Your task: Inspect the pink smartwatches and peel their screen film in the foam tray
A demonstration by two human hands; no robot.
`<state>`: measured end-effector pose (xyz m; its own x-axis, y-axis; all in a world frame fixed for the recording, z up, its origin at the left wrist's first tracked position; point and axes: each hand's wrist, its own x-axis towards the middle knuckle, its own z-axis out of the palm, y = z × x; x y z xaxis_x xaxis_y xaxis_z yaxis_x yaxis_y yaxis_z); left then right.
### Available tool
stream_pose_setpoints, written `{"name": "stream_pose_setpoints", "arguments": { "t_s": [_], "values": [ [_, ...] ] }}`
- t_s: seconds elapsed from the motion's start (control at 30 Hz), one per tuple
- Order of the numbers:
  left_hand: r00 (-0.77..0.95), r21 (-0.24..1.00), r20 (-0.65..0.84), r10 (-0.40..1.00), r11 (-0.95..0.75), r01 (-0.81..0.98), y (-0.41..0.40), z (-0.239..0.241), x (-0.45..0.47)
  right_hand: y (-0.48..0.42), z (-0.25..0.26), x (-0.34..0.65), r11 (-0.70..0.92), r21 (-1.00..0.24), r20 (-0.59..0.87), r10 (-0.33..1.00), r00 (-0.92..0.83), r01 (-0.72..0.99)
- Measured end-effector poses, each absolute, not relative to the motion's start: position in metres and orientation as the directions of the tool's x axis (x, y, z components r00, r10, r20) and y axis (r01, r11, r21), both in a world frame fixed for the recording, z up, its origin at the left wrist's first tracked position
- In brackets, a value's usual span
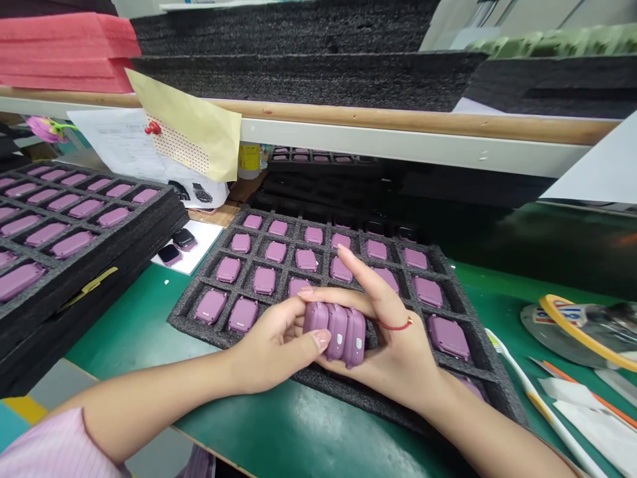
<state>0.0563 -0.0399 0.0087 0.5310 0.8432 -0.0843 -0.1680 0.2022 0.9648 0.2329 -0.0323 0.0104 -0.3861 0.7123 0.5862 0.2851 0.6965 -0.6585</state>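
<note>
Gripped between both hands, over the near part of the tray: a row of three purple, rounded-square, plastic-looking watch cases (336, 334), upright, side by side and touching, with a pale oval patch on the middle and right ones. At 8 to 9 o'clock of the row: left hand (271, 348), partly curled, thumb pressed on the leftmost case. At 3 to 4 o'clock: right hand (405, 352), cupped behind and beneath the row, one digit raised clear, with a thin red cord (395, 326) at its base. Exact finger placement behind the row: hidden. Likely faults: slip of the rightmost case, from thumb pressure at the opposite end only; scuffed surfaces, from rubbing of case against case; chipped edges, from a drop onto the cases below. Beneath and toward 12 o'clock: dark grey foam tray (199, 330), divided into square cells, many with a similar purple case. At 10 o'clock: white paper card (208, 240) bearing two black-faced watches (184, 239). Farther out, between 9 and 10 o'clock: stack of black foam trays (124, 255). Between 3 and 4 o'clock, just beside the tray: white-and-yellow plastic toothbrush (534, 398). At 6 o'clock: glossy green worktop (308, 428).
</note>
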Motion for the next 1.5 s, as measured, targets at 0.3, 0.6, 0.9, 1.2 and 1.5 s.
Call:
{"name": "stream_pose_setpoints", "arguments": {
  "t_s": [0.3,0.6,0.9,1.2,1.5],
  "values": [
    [0.500,0.987,-0.087,0.861,0.143,-0.074,-0.041,0.010,0.057,-0.032,0.009,0.234,0.757,-0.589,0.618,0.648,-0.445,0.284],
    [0.498,0.995,-0.096,0.862,0.096,0.026,-0.039,0.013,0.056,-0.034,0.007,0.233,0.788,-0.516,0.620,0.614,-0.489,0.336],
    [0.562,0.981,-0.040,0.826,0.140,-0.137,-0.032,0.015,0.054,-0.032,0.008,0.234,0.791,-0.494,0.581,0.610,-0.539,0.361],
    [0.576,0.979,-0.085,0.813,0.176,-0.104,-0.032,0.020,0.055,-0.030,0.010,0.239,0.801,-0.484,0.595,0.597,-0.537,0.353],
    [0.510,0.993,-0.064,0.858,0.104,-0.050,-0.033,0.021,0.055,-0.029,0.009,0.237,0.824,-0.496,0.598,0.552,-0.580,0.273]
  ]
}}
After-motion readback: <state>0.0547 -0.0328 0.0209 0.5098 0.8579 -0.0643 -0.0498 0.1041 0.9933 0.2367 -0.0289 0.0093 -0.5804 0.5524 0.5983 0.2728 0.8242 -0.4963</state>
